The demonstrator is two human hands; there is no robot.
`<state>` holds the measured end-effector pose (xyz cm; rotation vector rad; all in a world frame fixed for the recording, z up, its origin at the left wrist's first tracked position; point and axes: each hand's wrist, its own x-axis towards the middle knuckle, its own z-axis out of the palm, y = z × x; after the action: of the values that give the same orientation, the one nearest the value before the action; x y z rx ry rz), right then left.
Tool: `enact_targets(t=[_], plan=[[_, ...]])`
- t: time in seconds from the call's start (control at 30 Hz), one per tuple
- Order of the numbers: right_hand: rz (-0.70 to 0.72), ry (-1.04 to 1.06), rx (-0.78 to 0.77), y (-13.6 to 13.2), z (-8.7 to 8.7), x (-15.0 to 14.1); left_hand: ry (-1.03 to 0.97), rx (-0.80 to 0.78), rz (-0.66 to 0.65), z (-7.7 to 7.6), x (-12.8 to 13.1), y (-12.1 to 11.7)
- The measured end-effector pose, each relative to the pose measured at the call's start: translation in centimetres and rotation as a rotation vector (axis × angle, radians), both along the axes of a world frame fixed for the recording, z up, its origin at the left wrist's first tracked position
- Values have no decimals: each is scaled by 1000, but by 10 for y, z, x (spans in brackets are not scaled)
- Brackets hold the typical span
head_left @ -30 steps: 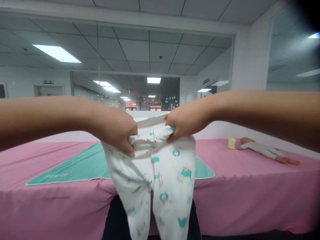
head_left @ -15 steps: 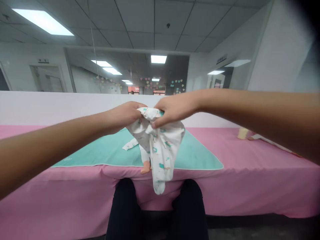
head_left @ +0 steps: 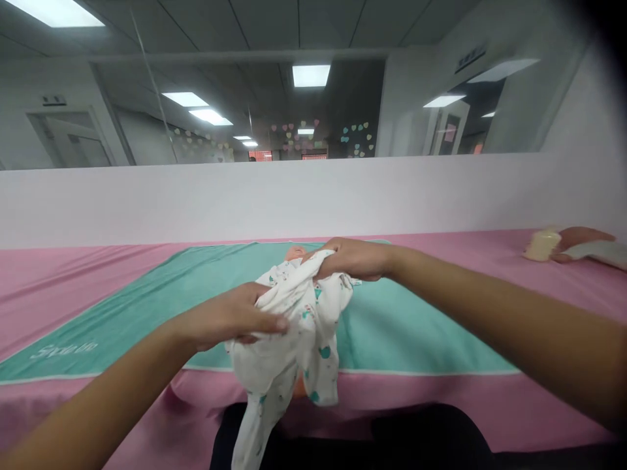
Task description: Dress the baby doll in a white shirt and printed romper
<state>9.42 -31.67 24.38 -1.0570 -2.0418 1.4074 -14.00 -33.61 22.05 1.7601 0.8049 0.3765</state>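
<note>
A white baby garment (head_left: 294, 310) with teal and small coloured prints is bunched between my two hands. My left hand (head_left: 240, 316) grips its near left side, thumb lying over the cloth. My right hand (head_left: 345, 256) pinches the upper edge on the far side, fingertips partly hidden by folds. One narrow cloth tube hangs over the table's front edge towards my lap, and a shorter one hangs to its right. Beneath the garment lies a doll, mostly covered; part of its head (head_left: 295, 252) shows beyond the cloth, and some skin-coloured surface shows below.
A teal towel (head_left: 416, 333) with a pale border lies on the pink table cover (head_left: 455, 251). At the far right stand a cream-coloured container (head_left: 542, 245) and another doll (head_left: 588, 238), partly in white. A low white wall (head_left: 294, 202) with glass above runs behind the table.
My hands have brought the garment down over the doll. My left hand has moved lower and nearer to me, and the hands sit farther apart. The camera view has tilted down.
</note>
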Motion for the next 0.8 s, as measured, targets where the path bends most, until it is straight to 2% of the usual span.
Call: enact_targets(t=[0.07,0.2,0.3,0.37,0.47,0.6,0.7,0.8], plan=[[-14,262,-118,25,-31,0,-50,-51,21,-12,-1,22],[-105,730,-205,68,-103,-12,-412,-178,241,-48,19,69],[-177,797,-310,97,-146,-16,-520,-292,312,-80,40,110],[-170,786,-339,110,-167,-12,-532,-360,334,-99,53,135],[-100,682,-354,120,-185,-4,-554,-461,302,-121,66,161],[-22,438,-396,117,-186,0,-577,-566,220,-138,65,173],[-47,584,-399,114,-186,1,-549,-542,169,-146,54,177],[-226,845,-377,115,-189,0,-492,-465,3,-151,42,183]])
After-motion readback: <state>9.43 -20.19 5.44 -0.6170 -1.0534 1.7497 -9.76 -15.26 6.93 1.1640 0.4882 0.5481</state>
